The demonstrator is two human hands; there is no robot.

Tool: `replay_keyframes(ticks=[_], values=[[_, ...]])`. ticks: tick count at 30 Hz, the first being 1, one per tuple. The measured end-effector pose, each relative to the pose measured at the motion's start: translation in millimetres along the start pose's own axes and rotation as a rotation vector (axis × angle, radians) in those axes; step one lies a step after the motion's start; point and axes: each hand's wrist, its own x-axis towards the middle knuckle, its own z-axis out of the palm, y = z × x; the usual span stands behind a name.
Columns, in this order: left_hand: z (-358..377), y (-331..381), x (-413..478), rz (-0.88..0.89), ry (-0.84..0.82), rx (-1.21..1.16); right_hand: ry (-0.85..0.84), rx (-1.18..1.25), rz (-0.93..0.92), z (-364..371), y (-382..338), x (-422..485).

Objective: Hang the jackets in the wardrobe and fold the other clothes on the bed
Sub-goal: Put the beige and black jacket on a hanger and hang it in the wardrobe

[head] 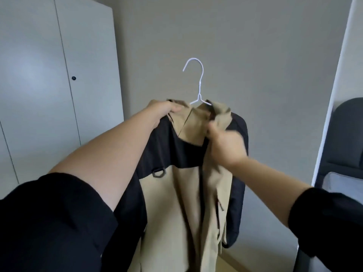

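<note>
A beige and black jacket (182,203) hangs in mid-air in front of me on a white wire hanger (198,83), whose hook sticks up above the collar. My left hand (161,112) grips the jacket's left shoulder by the collar. My right hand (224,144) pinches the right side of the beige collar and is blurred. The jacket's front hangs open, with its black sleeves falling at both sides.
A white wardrobe (49,85) with shut doors and a small dark knob (73,77) stands at the left. A bare grey wall is straight ahead. At the right edge are a white panel (334,95) and a dark padded headboard (347,134) with a light pillow (341,183).
</note>
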Motion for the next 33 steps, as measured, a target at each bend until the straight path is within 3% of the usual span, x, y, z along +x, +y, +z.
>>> replay_keyframes(ticks=[2, 4, 7, 9, 10, 12, 15, 20, 22, 25, 26, 28, 30, 33], values=[[4.2, -17.9, 1.6, 0.063, 0.073, 0.058, -0.288, 0.032, -0.158, 17.4, -2.0, -18.8], [4.2, -34.0, 4.7, 0.122, 0.027, 0.121, -0.349, 0.249, -0.166, 18.6, 3.4, -25.3], [0.2, -45.3, 7.6, 0.192, -0.036, 0.233, -0.006, 0.397, -0.112, 6.7, 17.9, -22.7], [1.3, -46.6, 7.0, 0.243, -0.081, 0.248, 0.175, 0.414, 0.078, -1.7, 33.8, -11.8], [3.2, -46.1, 6.1, 0.264, -0.112, 0.243, 0.183, 0.439, 0.171, -5.5, 41.0, -3.9], [7.4, -43.4, 3.2, 0.297, -0.173, 0.240, 0.012, 0.429, 0.299, -9.2, 53.4, 12.1], [11.5, -39.2, -0.6, 0.323, -0.251, 0.216, -0.323, 0.356, 0.342, -10.9, 61.9, 22.2], [19.6, -42.4, -6.6, 0.338, -0.282, 0.279, -0.296, 0.325, 0.442, -13.1, 63.1, 16.6], [26.9, -42.0, -7.4, 0.426, -0.168, 0.361, -0.203, 0.259, 0.470, -15.1, 61.9, 13.9], [39.8, -47.5, -22.0, 0.776, 0.290, 0.505, 0.043, 0.164, 0.465, -22.6, 62.4, 15.5], [43.2, -53.8, -28.1, 0.883, 0.357, 0.569, 0.097, 0.136, 0.460, -25.0, 63.4, 14.5], [46.3, -65.6, -32.8, 0.900, 0.179, 0.785, 0.048, 0.122, 0.483, -23.3, 66.9, 5.9], [44.0, -69.7, -28.7, 0.684, -0.124, 0.871, -0.076, 0.135, 0.513, -11.1, 68.7, -13.2], [40.7, -59.3, -27.5, 0.541, -0.320, 0.590, -0.109, 0.117, 0.526, 8.0, 65.9, -39.9]])
